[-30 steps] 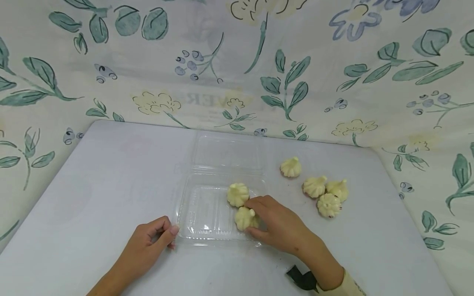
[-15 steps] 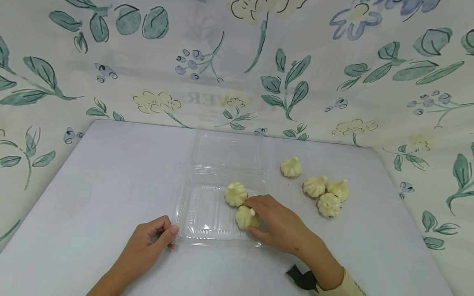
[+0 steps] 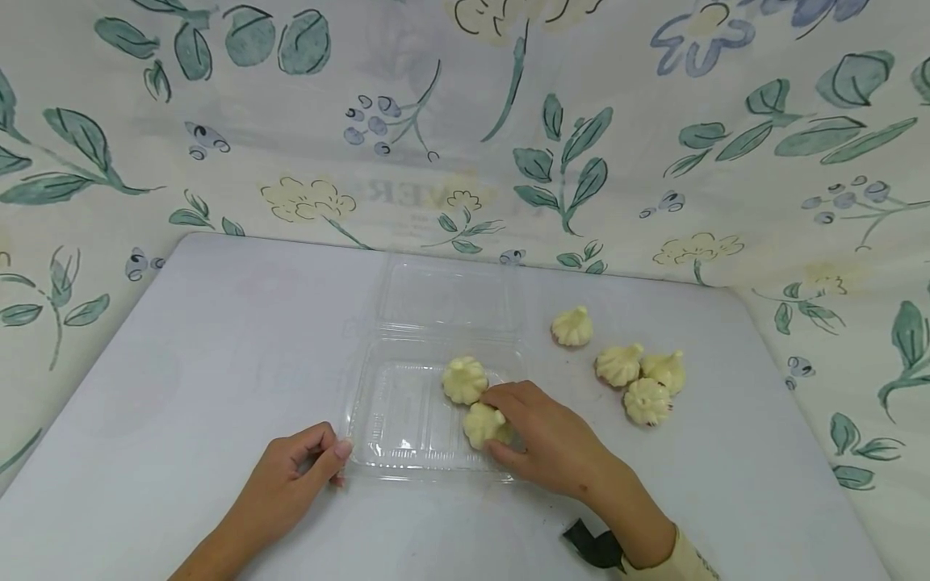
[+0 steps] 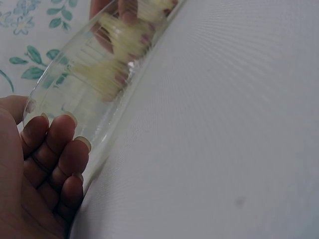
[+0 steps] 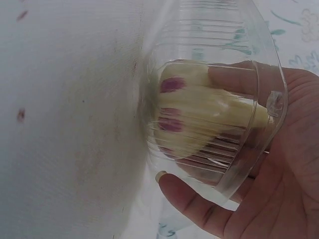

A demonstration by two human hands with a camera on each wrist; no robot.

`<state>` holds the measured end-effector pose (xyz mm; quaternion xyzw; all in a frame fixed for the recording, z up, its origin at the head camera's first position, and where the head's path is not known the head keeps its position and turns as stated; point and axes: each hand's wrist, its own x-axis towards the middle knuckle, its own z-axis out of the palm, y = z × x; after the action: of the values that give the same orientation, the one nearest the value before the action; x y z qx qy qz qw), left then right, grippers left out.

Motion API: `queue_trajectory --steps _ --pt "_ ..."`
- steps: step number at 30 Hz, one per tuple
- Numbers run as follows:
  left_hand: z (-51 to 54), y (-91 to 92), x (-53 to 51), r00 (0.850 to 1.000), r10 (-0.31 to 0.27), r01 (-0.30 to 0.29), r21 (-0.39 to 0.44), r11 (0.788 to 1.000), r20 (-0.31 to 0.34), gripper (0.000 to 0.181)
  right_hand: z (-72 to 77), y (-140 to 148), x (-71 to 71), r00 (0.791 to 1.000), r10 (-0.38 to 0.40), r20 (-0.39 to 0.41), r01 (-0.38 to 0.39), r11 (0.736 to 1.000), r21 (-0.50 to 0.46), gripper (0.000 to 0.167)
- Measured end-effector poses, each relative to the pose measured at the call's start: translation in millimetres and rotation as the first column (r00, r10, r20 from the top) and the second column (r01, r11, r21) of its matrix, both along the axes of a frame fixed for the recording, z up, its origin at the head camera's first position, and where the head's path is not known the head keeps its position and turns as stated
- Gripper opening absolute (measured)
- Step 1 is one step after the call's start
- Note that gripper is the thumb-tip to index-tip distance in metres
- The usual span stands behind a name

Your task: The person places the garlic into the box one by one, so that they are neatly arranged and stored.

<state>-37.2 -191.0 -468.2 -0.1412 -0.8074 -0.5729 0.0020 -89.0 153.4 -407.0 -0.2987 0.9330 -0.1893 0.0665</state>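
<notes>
Pinching a bulb [image 3: 479,426], the right hand [image 3: 548,444] likely seats it; the left hand [image 3: 289,470] grips the tray [image 3: 403,411], apparently for steadiness.

Head camera looks forward and down; close, low wrist views share the container [image 3: 407,411].

White table [image 3: 218,339] beneath a clear plastic container [image 3: 407,411] and four garlic bulbs [image 3: 648,401]

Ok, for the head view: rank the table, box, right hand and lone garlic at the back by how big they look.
Largest to smallest:
1. Table
2. Box, lid included
3. Right hand
4. Lone garlic
</notes>
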Motion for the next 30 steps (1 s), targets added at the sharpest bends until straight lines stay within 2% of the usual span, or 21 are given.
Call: queue_trajectory --steps 7,16,30 --pt "1.3 0.5 0.1 1.0 0.006 -0.006 -0.008 1.0 0.004 0.032 0.3 0.5 -0.1 1.0 -0.001 -0.01 0.0 1.0 -0.013 0.053" --pt "0.8 0.6 0.3 1.0 0.009 -0.009 -0.005 1.0 -0.001 0.032 -0.9 1.0 1.2 1.0 0.007 -0.027 -0.009 0.998 -0.057 0.043" --pt "-4.1 -0.1 0.3 1.0 0.001 -0.001 0.009 1.0 0.009 0.031 -5.0 0.1 0.3 1.0 0.003 -0.007 -0.003 0.999 -0.044 0.037"
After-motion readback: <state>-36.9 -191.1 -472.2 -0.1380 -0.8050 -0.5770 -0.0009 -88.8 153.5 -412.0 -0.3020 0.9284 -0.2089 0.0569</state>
